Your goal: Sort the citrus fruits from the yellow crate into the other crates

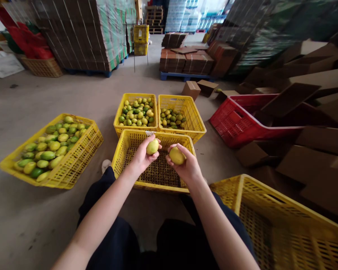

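My left hand (pixel 142 157) holds a yellow-green lemon (pixel 152 146) over an empty yellow crate (pixel 121 150) that stands on the floor right in front of me. A second, yellower lemon (pixel 177 156) sits in my right hand (pixel 186 167) just beside it, over the same crate. The two fruits are close but apart. Behind this crate stand two more yellow crates: the left one (pixel 136 96) is well filled with green and yellow lemons, the right one (pixel 197 123) holds a shallow layer.
A tilted yellow crate (pixel 73 168) of larger green-yellow fruit lies at my left. Another yellow crate (pixel 281 198) stands at my near right, a red crate (pixel 236 125) and flattened cardboard boxes (pixel 312 112) beyond it. Stacked cartons on pallets (pixel 81 33) line the back.
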The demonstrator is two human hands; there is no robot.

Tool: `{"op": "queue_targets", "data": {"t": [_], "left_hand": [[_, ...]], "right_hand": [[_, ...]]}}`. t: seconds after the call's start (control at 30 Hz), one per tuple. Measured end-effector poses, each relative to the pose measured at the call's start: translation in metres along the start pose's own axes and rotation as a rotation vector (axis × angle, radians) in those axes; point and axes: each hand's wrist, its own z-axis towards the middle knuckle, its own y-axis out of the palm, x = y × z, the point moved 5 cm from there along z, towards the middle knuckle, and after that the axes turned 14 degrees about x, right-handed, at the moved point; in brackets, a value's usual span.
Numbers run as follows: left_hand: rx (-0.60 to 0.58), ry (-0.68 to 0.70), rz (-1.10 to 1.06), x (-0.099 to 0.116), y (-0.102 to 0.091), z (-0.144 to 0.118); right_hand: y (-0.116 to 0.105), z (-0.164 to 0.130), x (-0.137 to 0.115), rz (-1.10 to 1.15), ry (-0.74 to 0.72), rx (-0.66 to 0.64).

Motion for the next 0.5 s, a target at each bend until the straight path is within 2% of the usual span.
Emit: {"op": "queue_targets", "data": {"t": [0.23, 0.4, 0.5], "left_hand": [[0.064, -0.067, -0.028, -0.002, -0.004, 0.006], [0.144, -0.053, -0.039, -0.002, -0.006, 0.006], [0.183, -0.1, -0.092, -0.002, -0.006, 0.004]], "right_hand": [[-0.001, 0.004, 0.012, -0.049, 0.15, 0.032], [-0.004, 0.006, 0.015, -0.044, 0.101, 0.099], [-0.006, 0.006, 0.014, -0.017, 0.076, 0.137]]}}
